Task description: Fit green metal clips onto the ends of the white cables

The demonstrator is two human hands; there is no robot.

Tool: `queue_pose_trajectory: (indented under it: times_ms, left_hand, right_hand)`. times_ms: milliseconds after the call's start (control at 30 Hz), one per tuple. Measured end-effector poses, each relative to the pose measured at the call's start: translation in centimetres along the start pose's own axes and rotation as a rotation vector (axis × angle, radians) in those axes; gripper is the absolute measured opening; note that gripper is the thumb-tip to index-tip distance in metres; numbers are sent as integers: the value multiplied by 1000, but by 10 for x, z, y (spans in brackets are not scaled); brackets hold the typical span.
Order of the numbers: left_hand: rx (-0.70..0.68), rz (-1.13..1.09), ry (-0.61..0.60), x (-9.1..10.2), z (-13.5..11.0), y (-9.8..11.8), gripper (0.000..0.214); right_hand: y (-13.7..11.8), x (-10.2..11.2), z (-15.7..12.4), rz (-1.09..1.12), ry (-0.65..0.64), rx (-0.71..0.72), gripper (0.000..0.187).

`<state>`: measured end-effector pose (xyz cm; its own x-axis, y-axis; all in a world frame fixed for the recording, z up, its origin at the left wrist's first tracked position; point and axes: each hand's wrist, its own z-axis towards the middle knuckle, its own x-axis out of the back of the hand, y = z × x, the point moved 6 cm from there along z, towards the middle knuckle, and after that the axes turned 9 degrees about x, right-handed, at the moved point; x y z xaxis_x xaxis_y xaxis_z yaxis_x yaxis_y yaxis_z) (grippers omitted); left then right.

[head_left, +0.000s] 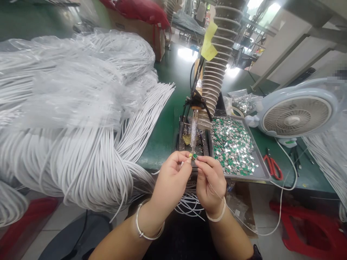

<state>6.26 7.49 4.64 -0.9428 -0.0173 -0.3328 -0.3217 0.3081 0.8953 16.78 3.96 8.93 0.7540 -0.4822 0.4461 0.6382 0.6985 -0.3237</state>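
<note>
My left hand point(173, 177) is closed in a pinch, with a short bit of white cable point(181, 165) showing between its fingers. A small yellow spot shows at its fingertips; I cannot make out what it is. My right hand point(211, 182) pinches a thin wire that looks like solder wire point(213, 188), which runs back across the palm past the wrist. Between both sets of fingertips is a small green circuit board point(195, 156); which fingers bear it is unclear. Just above it, the soldering iron point(193, 131) points tip down, mounted in a black stand point(207, 141).
Large bundles of white cables point(89, 162) cover the left side. On the right are a metal tray point(261, 169) of small green boards, red-handled scissors point(273, 168) and a fan point(295, 115). A ribbed exhaust hose point(217, 68) rises behind the iron. A red stool point(306, 231) stands below.
</note>
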Motion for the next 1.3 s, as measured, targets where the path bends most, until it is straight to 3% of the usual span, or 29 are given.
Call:
queue_pose_trajectory:
  times_ms: [633, 1067, 1300]
  left_hand:
    - [-23, -13, -22, -1, -2, 5, 14]
    - [4, 95, -75, 1, -2, -3, 12]
    - [-56, 210, -137, 2, -3, 0, 9]
  right_hand:
    - [-1, 0, 3, 19, 10, 43, 32]
    - [8, 1, -7, 119, -23, -114, 33]
    - [14, -3, -6, 59, -121, -204, 16]
